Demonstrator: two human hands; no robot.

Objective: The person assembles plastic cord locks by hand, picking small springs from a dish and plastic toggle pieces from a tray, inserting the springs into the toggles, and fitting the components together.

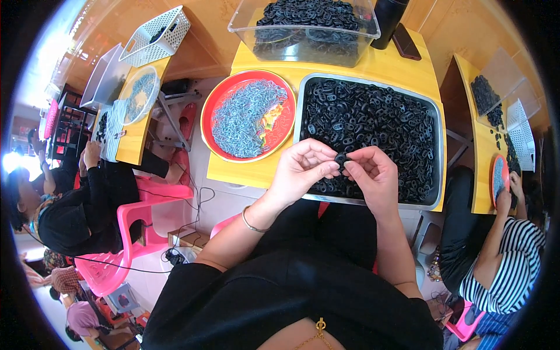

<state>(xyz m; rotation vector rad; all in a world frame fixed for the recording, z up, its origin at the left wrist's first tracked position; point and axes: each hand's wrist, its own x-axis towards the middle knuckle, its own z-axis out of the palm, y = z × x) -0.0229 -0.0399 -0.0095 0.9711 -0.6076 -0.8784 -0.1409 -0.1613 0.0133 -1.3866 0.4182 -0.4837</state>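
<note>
My left hand [303, 169] and my right hand [373, 175] meet over the near edge of a metal tray [438, 151]. Between the fingertips of both is pinched a small black piece [341, 158], partly covered by the fingers. Many loose black oval pieces with two holes [373, 116] fill the tray. To the left of it, a round red plate [208, 111] carries a heap of small thin silvery-blue pieces [242, 119], too fine to make out singly.
Behind the tray, a clear plastic bin [303, 49] holds more black pieces on the yellow table [256, 172]. A black cylinder [389, 20] and a dark phone [406, 42] lie at the back right. People work at side tables; a pink chair [125, 227] stands left.
</note>
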